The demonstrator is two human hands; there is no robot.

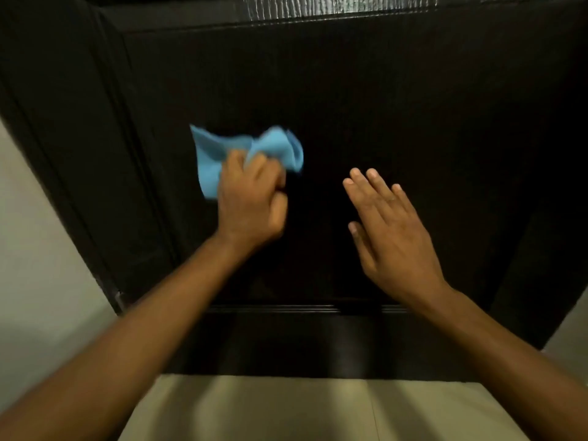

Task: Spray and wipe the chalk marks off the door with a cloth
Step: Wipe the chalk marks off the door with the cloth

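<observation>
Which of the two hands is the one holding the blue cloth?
The left hand: its fingers are curled round the bunched blue cloth against the dark door. The right hand is flat, fingers straight, holding nothing.

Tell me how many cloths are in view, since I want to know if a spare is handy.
1. A blue cloth is bunched in the left hand against the dark door. The right hand holds none. Others may lie out of view.

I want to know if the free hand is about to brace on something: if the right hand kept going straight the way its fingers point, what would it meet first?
Most likely the dark door itself. The right hand is open, fingers straight and aimed up at the panel, with nothing between. Whether it already touches cannot be told. The blue cloth, gripped by the left hand, lies off to the side.
</observation>
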